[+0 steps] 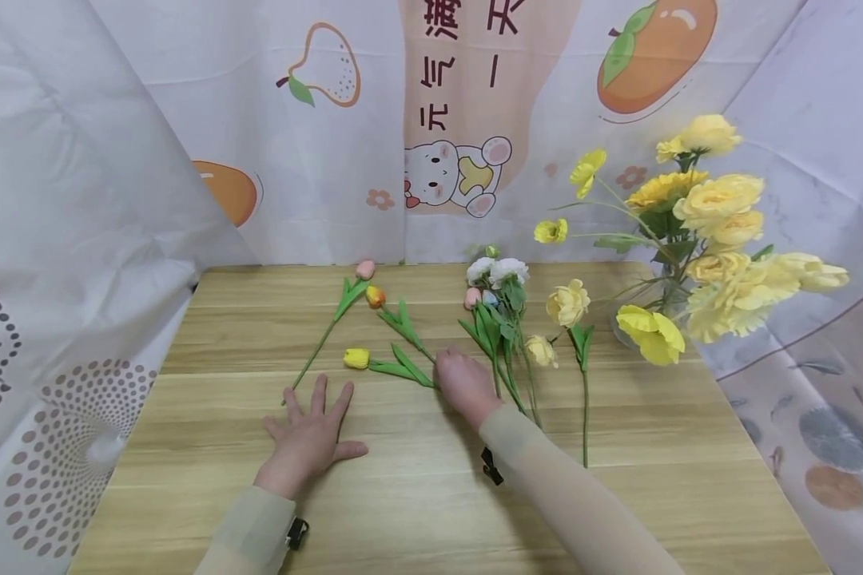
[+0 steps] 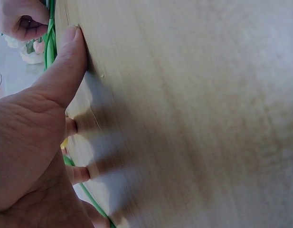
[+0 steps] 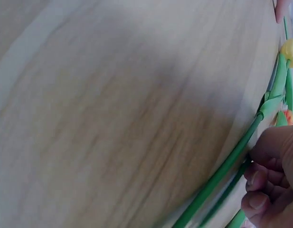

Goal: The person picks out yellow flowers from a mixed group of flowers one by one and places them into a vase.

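Observation:
My left hand (image 1: 307, 439) rests on the wooden table with its fingers spread. Just beyond its fingertips lies the stem of a pink tulip (image 1: 364, 270). In the right wrist view, my right hand (image 3: 274, 180) has curled fingers pinching a thin green stem (image 3: 229, 187). In the head view, that stem appears to belong to the orange tulip (image 1: 375, 297). A yellow tulip (image 1: 355, 358) lies nearer me, its stem passing in front of the right hand's fingers. Right of this hand is a group of white flowers (image 1: 509, 272) and a pink tulip (image 1: 472, 298) with crossing stems.
A glass vase (image 1: 622, 329), partly hidden by yellow flowers (image 1: 719, 204), stands at the table's back right. A pale yellow flower (image 1: 568, 303) with a long stem lies left of it. Printed curtain (image 1: 331, 184) hangs along the back edge of the table (image 1: 403, 511).

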Available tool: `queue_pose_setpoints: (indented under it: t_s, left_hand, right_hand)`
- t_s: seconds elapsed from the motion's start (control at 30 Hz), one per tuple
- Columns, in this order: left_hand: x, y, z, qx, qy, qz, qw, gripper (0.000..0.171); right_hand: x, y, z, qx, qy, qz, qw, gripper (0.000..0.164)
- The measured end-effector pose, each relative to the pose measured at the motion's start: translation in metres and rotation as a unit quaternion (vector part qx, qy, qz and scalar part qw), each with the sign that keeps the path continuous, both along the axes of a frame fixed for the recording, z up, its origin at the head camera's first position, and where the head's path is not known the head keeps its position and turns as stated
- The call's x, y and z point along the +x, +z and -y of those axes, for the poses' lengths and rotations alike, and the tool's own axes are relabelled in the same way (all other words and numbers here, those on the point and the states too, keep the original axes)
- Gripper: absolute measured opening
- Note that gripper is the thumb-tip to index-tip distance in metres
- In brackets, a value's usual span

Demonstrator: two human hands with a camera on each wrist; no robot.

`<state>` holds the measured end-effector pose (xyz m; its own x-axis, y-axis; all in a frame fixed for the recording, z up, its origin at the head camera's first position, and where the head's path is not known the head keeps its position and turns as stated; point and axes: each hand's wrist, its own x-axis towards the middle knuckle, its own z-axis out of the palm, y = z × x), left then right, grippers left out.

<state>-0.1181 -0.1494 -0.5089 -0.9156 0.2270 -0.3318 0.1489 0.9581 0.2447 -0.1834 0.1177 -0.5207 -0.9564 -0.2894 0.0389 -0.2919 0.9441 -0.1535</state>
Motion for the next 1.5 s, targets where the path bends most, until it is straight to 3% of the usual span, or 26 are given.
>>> queue_pose_setpoints:
  t_s: [0.33,0.43,0.57,0.83,1.0,1.13,1.37,1.5]
  left_hand:
    - [-0.002,0.001,0.0,-0.002,0.0,0.001,1.0,0.105]
    - [-0.001,0.002,0.0,-0.002,0.0,0.004,1.0,0.106]
    - [0.0,0.004,0.001,-0.001,0.005,0.012,0.9999,0.105]
    - [0.0,0.002,0.001,-0.001,0.0,0.003,1.0,0.105]
    - [0.0,-0.001,0.0,-0.006,-0.002,0.002,1.0,0.105]
    - [0.0,-0.001,-0.001,-0.008,-0.003,0.0,1.0,0.106]
    - [0.0,-0.005,0.001,-0.008,-0.001,-0.004,1.0,0.108]
    - [0.001,0.001,0.0,-0.005,-0.003,-0.003,1.0,0.105]
  right_hand:
    - [-0.003,0.007,-0.008,-0.024,-0.054,0.015,0.998,0.012]
    - [0.0,0.013,-0.012,-0.028,-0.046,-0.013,0.998,0.006]
    - [0.007,0.025,-0.018,-0.04,-0.011,-0.095,0.995,0.007]
    - [0.026,0.047,-0.041,-0.013,0.066,-0.275,0.959,0.016]
    - [0.046,0.053,-0.065,-0.037,0.117,-0.304,0.945,0.007]
    - [0.062,0.058,-0.088,-0.046,0.135,-0.32,0.937,0.029]
    - [0.078,0.069,-0.115,-0.085,0.162,-0.414,0.892,0.026]
    - [0.092,0.081,-0.116,-0.108,0.2,-0.406,0.885,0.026]
